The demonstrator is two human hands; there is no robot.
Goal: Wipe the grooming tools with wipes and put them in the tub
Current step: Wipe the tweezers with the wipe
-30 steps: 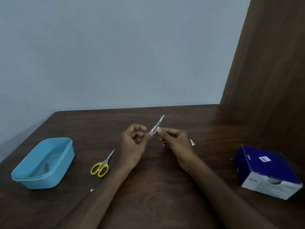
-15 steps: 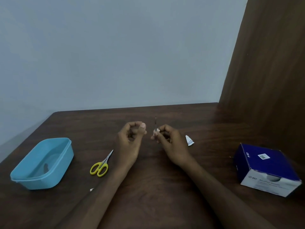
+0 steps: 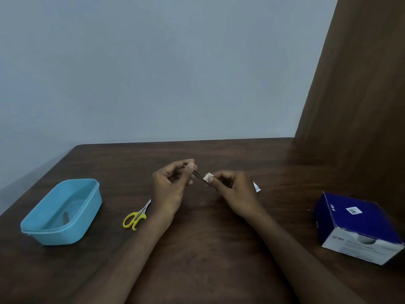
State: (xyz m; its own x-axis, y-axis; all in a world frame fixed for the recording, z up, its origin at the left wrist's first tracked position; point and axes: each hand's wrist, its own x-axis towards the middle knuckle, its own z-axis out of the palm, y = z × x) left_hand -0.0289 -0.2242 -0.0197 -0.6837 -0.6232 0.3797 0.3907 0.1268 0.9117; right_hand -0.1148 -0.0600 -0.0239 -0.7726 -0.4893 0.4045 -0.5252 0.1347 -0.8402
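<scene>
Hands meet above mid-tabletop: the left hand [image 3: 169,189] pinches one end of a thin metal tool [image 3: 198,174], the right hand [image 3: 233,193] pinches a white wipe [image 3: 207,177] around its other end. Tub [image 3: 62,212] sits near the left edge, scissors [image 3: 137,216] between it and the left forearm, a blue box [image 3: 357,227] by the right edge, with bare tabletop [image 3: 208,238] toward the near edge

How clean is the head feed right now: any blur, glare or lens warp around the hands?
Head view: dim, even light with no glare; the slim metal tool and wipe between left hand and right hand look soft; box print is unreadable; wide-angle warp tilts the wooden panel.
</scene>
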